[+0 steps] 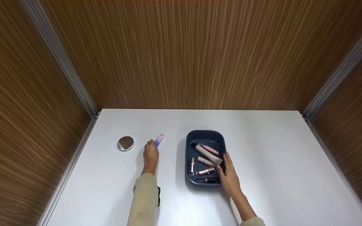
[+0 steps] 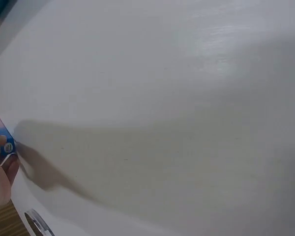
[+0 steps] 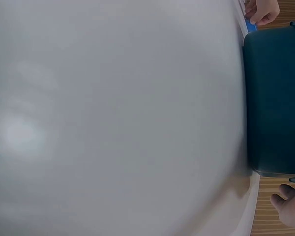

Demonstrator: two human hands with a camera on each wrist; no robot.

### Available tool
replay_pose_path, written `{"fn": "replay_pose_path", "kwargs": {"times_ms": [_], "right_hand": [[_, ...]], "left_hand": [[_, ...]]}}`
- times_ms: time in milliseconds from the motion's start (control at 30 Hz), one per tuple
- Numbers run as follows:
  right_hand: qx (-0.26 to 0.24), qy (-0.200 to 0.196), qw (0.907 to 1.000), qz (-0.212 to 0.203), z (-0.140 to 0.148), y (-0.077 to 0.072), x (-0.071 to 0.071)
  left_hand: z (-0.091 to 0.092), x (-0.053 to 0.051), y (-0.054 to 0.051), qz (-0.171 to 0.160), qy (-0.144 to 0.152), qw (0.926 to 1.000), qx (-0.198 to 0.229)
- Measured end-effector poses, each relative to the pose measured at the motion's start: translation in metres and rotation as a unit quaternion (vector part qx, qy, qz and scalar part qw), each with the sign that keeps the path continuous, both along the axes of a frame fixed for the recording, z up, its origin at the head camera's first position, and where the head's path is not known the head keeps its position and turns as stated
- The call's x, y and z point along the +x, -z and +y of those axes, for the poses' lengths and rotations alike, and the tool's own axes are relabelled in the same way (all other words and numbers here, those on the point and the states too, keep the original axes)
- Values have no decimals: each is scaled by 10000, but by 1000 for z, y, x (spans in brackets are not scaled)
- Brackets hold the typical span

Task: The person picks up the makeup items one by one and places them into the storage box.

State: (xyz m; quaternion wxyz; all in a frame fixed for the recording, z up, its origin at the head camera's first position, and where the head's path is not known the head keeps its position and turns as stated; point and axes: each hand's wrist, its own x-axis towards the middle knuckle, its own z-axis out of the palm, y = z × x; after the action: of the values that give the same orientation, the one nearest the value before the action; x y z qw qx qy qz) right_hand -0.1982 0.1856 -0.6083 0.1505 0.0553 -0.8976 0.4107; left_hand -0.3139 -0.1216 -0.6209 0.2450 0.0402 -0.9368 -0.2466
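My left hand (image 1: 151, 154) pinches a slim pink-to-blue tube (image 1: 159, 140) with a silver tip, low over the white table. In the left wrist view the tube (image 2: 4, 140) shows a round pale mark on its blue end. On the right, my right hand (image 1: 230, 178) holds the side wall of a dark blue bin (image 1: 206, 185), thumb over the rim and fingers along the outside. Inside the bin lie a pale squeeze tube (image 1: 206, 153) with a black cap, a pink tube (image 1: 211, 149), a pale pink tube (image 1: 206, 161) and several lipstick-like sticks (image 1: 192, 166).
A round silver compact-like disc (image 1: 125, 143) lies on the table (image 1: 262, 141) left of my left hand. Wood-grain panels (image 1: 181, 62) enclose the back and both sides, with metal strips (image 1: 58, 53) along the corners.
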Motion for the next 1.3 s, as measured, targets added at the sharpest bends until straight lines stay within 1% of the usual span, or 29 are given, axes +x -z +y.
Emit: {"fn": "replay_pose_path", "kwargs": {"times_ms": [67,167,233,300,367,433,467,533,567,600,667,700,733,767,800,833,900,933,1033,1233,1300], "right_hand": [[24,-21,9999,-101,1,-1,0],[63,-52,9998,-188,2,-1,0],[35,-61,9998,-174,2,-1,0],[10,-64,9999,-139,2,-2,0],[-15,-65,9999,-103,2,-3,0],[-30,-39,10000,-73,3,-3,0],[-36,-25,10000,-67,3,-4,0],[-39,1,10000,-63,4,-4,1],[-33,8,10000,-66,4,-4,1],[-35,4,10000,-69,4,-4,2],[-30,-17,10000,-68,3,-4,2],[-20,-29,10000,-66,4,-4,3],[-13,-37,10000,-63,3,-5,3],[-5,-44,10000,-59,4,-4,3],[-8,-55,10000,-43,4,-5,3],[-5,-59,10000,-24,4,-5,3],[-12,-59,10000,-4,4,-5,3],[-7,-53,10000,3,4,-5,2],[8,-16,10000,-36,3,-6,3],[66,25,9998,-162,2,-7,3],[72,30,9998,-164,3,-7,3]], "left_hand": [[2,3,-3,-200,-37,9996,208],[5,4,-1,-386,-145,9984,397],[6,5,0,-452,-218,9982,339],[8,4,0,-540,-223,9981,188],[9,3,-2,-714,-123,9974,44],[10,0,-5,-902,54,9959,-4],[10,-2,-4,-971,156,9951,35],[9,-9,1,-1085,319,9935,111],[8,-13,6,-1046,371,9937,127],[6,-21,19,-834,395,9957,55],[5,-25,25,-793,442,9959,37],[5,-24,24,-800,450,9958,9],[5,-22,22,-729,446,9963,-74],[5,-20,19,-611,435,9971,-158],[6,-17,14,-561,423,9973,-207],[8,-10,0,-727,421,9964,-152],[9,-6,-6,-619,375,9971,-218],[9,-4,-7,-543,354,9976,-260],[11,-1,-9,-609,336,9975,-114],[14,2,-7,-394,243,9989,-104],[15,2,-6,-403,198,9989,-95]]}}
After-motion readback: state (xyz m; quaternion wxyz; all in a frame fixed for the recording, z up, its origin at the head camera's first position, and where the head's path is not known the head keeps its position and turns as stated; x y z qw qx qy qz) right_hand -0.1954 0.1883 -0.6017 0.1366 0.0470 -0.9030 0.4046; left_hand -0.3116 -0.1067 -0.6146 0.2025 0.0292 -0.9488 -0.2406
